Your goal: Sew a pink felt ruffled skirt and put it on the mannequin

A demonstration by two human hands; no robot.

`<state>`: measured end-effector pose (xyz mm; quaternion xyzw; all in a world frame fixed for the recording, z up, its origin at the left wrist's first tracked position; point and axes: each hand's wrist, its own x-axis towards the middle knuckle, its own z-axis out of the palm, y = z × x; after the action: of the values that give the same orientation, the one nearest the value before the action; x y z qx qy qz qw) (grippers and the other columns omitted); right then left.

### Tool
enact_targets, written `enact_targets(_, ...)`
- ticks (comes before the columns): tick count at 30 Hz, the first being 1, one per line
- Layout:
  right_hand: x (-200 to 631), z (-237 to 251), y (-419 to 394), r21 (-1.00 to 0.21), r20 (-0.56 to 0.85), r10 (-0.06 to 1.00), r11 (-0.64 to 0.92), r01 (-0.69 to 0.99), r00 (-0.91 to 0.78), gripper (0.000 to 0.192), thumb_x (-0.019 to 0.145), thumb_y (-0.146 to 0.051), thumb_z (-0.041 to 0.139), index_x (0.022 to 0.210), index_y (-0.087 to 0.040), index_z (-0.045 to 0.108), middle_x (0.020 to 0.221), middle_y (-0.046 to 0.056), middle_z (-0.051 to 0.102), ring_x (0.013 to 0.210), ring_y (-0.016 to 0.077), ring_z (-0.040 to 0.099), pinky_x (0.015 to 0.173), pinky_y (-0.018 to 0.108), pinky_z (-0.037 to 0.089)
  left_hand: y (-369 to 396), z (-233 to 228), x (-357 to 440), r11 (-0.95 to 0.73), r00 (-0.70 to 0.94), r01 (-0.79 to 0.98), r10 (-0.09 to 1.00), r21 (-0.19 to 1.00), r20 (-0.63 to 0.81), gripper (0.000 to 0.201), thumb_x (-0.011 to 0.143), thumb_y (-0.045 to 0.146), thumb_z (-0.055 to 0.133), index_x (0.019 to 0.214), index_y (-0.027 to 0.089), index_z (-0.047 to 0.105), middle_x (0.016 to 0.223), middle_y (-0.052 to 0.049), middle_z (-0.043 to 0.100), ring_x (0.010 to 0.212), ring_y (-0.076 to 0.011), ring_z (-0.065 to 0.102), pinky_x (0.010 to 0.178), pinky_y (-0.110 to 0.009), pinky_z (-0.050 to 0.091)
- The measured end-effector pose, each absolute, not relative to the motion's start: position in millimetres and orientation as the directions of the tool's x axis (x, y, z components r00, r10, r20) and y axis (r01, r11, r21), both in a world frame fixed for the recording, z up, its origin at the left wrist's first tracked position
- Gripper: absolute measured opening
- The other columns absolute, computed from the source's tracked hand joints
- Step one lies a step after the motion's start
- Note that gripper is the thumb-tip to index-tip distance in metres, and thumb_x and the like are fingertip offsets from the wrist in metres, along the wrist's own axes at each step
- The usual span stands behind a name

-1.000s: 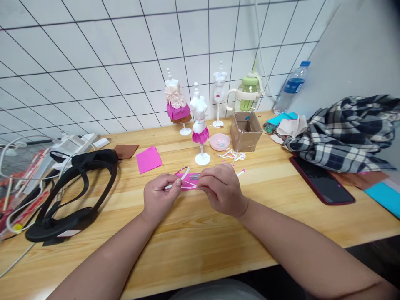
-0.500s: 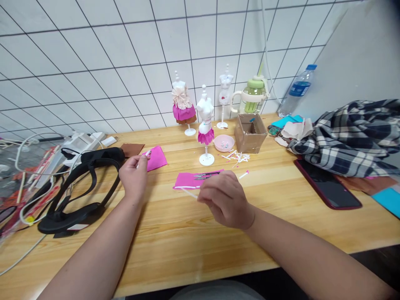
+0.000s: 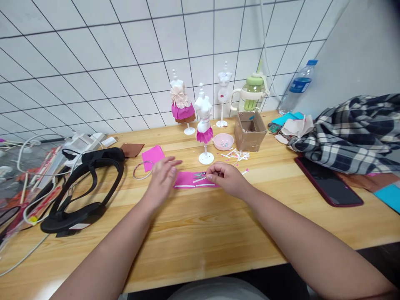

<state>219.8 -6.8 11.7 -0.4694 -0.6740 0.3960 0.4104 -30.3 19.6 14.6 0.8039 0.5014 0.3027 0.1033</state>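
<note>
Left hand (image 3: 162, 179) is back from the far-left side of the surface (image 3: 200, 233), where it was half a second ago; its grip is released, fingers flat, hovering at the left end of the pink fabric strip (image 3: 195, 180). A thin clear ring (image 3: 143, 171) now lies beside the pink square (image 3: 152, 156); we read that as just dropped. Right hand (image 3: 226, 177) pinches something small and white at the strip's right end, near the small scissors (image 3: 200, 175). Strip lies flat mid-surface, before the pink-skirted mannequin (image 3: 203, 121).

Bright even light, soft shadows, edges warped
</note>
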Motion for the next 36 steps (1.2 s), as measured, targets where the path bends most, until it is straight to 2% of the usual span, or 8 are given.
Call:
enact_targets(8, 212, 9, -9, -0.915, 0.184, 0.968, 0.233, 0.329, -0.173, 0.009, 0.079, -0.027, 0.062, 0.079, -0.018, 0.064, 0.069, -0.002, 0.057, 0.059, 0.0102, 0.046, 0.054, 0.023, 0.039, -3, 17, 5, -0.584, 0.424, 0.715, 0.799, 0.383, 0.426, 0.018, 0.089, 0.038, 0.060, 0.082, 0.025, 0.071, 0.124, -0.006, 0.062, 0.126, -0.0318, 0.042, 0.103, -0.057, 0.030)
enact_targets(13, 216, 14, -12, -0.844, 0.329, 0.944, 0.304, 0.441, -0.020, 0.040, 0.079, -0.022, 0.063, 0.119, -0.019, 0.059, 0.105, 0.006, 0.066, 0.071, 0.0133, 0.058, 0.069, 0.030, 0.049, -4, 17, 3, -0.638, 0.491, 0.743, 0.725, 0.203, 0.482, 0.011, 0.088, 0.031, 0.062, 0.082, 0.026, 0.071, 0.110, -0.005, 0.068, 0.117, -0.0302, 0.048, 0.105, -0.060, 0.024)
enact_targets(16, 220, 16, -13, -0.675, 0.502, 0.833, 0.545, 0.497, -0.232, 0.036, 0.081, -0.025, 0.068, 0.117, -0.022, 0.064, 0.113, 0.007, 0.068, 0.097, 0.0199, 0.061, 0.088, 0.037, 0.047, -7, 18, 5, -0.670, 0.537, 0.722, 0.701, 0.173, 0.469, 0.010, 0.087, 0.030, 0.063, 0.083, 0.028, 0.073, 0.107, -0.004, 0.068, 0.111, -0.0277, 0.051, 0.106, -0.060, 0.023)
enact_targets(19, 219, 15, -14, -0.572, 0.508, 0.774, 0.631, 0.524, -0.378, 0.011, 0.084, -0.027, 0.069, 0.093, -0.024, 0.074, 0.093, 0.003, 0.074, 0.092, 0.0198, 0.063, 0.087, 0.036, 0.045, -9, 17, 8, -0.677, 0.536, 0.707, 0.702, 0.205, 0.470, 0.010, 0.088, 0.032, 0.064, 0.085, 0.029, 0.073, 0.103, -0.004, 0.069, 0.107, -0.0258, 0.053, 0.105, -0.058, 0.025)
enact_targets(24, 223, 16, -11, -0.620, 0.369, 0.851, 0.524, 0.583, -0.373, 0.011, 0.084, -0.018, 0.066, 0.087, -0.025, 0.075, 0.079, 0.000, 0.074, 0.078, 0.0158, 0.062, 0.073, 0.028, 0.043, -10, 9, 13, -0.650, 0.506, 0.706, 0.741, 0.282, 0.442, 0.013, 0.088, 0.036, 0.063, 0.088, 0.029, 0.074, 0.100, -0.003, 0.068, 0.104, -0.0245, 0.054, 0.105, -0.054, 0.027)
enact_targets(28, 248, 18, -2, -0.620, 0.066, 0.962, 0.249, 0.744, -0.267, 0.015, 0.084, -0.017, 0.061, 0.090, -0.024, 0.072, 0.080, 0.000, 0.071, 0.071, 0.0142, 0.060, 0.063, 0.025, 0.039, -7, 3, 12, -0.601, 0.502, 0.740, 0.792, 0.303, 0.347, 0.033, 0.094, 0.037, 0.053, 0.123, 0.026, 0.064, 0.106, -0.007, 0.067, 0.104, -0.0242, 0.055, 0.097, -0.048, 0.038)
enact_targets(32, 272, 15, 6, -0.679, -0.176, 0.961, 0.039, 0.733, -0.214, 0.011, 0.085, -0.024, 0.060, 0.092, -0.021, 0.067, 0.070, -0.002, 0.065, 0.063, 0.0122, 0.055, 0.056, 0.022, 0.036, -9, 2, 17, -0.755, 0.726, 0.604, 0.653, 0.254, 0.216, 0.039, 0.097, 0.034, 0.047, 0.132, 0.022, 0.057, 0.126, -0.009, 0.061, 0.119, -0.0249, 0.050, 0.103, -0.043, 0.039)
enact_targets(36, 271, 12, 9, -0.728, -0.285, 0.934, -0.065, 0.683, -0.215, 0.016, 0.082, -0.030, 0.065, 0.094, -0.019, 0.063, 0.067, -0.003, 0.059, 0.060, 0.0115, 0.051, 0.053, 0.021, 0.035, -17, -1, 26, -0.813, 0.813, 0.549, 0.574, 0.195, 0.100, 0.046, 0.096, 0.039, 0.048, 0.137, 0.018, 0.052, 0.133, -0.009, 0.058, 0.124, -0.0285, 0.046, 0.109, -0.047, 0.033)
